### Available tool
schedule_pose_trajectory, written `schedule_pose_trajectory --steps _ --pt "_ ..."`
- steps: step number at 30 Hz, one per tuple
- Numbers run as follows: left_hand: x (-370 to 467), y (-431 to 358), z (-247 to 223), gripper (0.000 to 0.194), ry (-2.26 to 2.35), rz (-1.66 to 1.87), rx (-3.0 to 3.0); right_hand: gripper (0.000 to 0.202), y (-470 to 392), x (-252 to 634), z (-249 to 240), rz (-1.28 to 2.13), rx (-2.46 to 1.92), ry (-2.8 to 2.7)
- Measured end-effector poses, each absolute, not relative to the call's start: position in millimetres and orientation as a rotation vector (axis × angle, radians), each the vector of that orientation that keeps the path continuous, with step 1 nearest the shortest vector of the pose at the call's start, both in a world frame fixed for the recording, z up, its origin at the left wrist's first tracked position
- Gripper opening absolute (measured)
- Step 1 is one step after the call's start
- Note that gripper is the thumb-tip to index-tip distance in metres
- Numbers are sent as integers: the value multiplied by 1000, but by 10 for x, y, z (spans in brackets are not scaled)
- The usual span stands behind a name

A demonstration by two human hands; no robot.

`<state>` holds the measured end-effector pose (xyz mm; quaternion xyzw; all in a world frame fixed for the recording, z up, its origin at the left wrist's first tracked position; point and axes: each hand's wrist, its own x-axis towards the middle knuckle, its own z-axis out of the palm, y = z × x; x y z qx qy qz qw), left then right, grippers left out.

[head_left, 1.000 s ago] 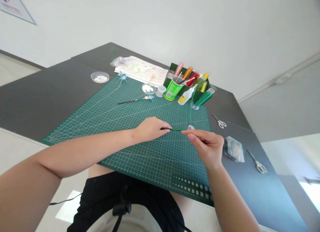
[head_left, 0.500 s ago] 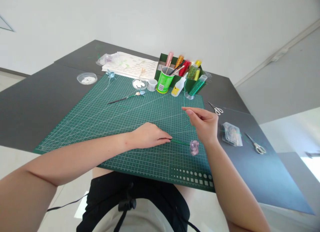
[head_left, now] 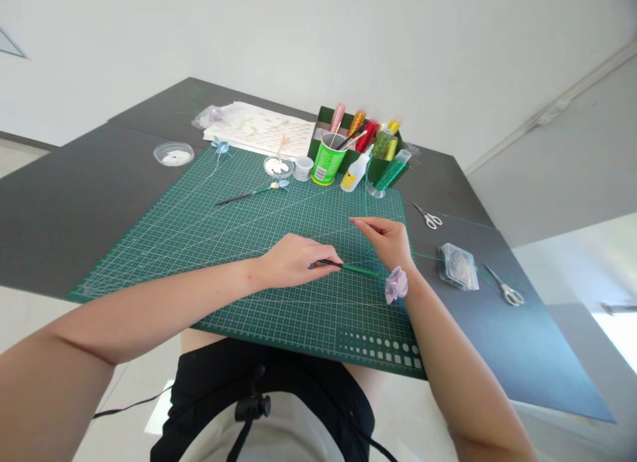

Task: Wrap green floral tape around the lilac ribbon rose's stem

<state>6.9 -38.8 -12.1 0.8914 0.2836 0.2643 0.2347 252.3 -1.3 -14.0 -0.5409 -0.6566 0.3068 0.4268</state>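
Observation:
My left hand [head_left: 303, 261] is closed round a thin dark and green stem [head_left: 362, 271], held just above the cutting mat [head_left: 209, 243]. At the stem's right end a pale purple flower [head_left: 397, 285] lies in front of my right wrist. Past the stem, my right hand [head_left: 384, 239] is raised with thumb and forefinger pinched together. Fine green thread [head_left: 367, 206] runs down from a spool [head_left: 375, 191] towards that hand; what sits between the fingertips is too small to make out.
Behind stand a green can [head_left: 328, 164], a glue bottle [head_left: 354, 173] and a box of coloured rolls. To the right lie two scissors [head_left: 510, 295] and a clear plastic box [head_left: 458, 266]. Dishes of white pieces [head_left: 174, 155] and a blue flower [head_left: 220, 145] lie at the back left.
My right hand has moved left, nearer my left hand. The stem and flower have risen slightly, the flower has shifted right, and the stem's dark end now shows at my left fingers.

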Motion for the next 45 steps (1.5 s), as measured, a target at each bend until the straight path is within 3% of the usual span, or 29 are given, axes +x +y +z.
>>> schedule_pose_trajectory --steps 5,9,11,16,19,27,34,42,45 --pt "59 -387 -54 15 907 1048 2117 24 10 2524 -171 857 -1335 -1624" --pt "40 -264 -16 24 1025 1267 1752 34 11 2548 -172 957 -1307 -1527" --pt "24 -152 -35 28 1032 1308 1573 39 27 2585 -160 991 -1284 -1466" --pt "-25 82 -128 18 980 1315 1158 37 105 2764 -99 945 -1281 -1365" --pt "-59 137 -140 12 963 1355 1055 31 151 2934 -55 835 -1332 -1334" --pt "-109 227 -140 13 1085 1440 1024 15 202 3565 92 124 -1772 -1268" --pt "-119 257 -165 18 1091 1454 976 18 161 4008 208 -175 -2021 -1009" --pt "-135 271 -172 13 1045 1463 889 40 21 4517 176 -408 -2338 -509" --pt "-131 271 -165 13 1061 1450 890 40 29 4630 99 -487 -2395 -272"
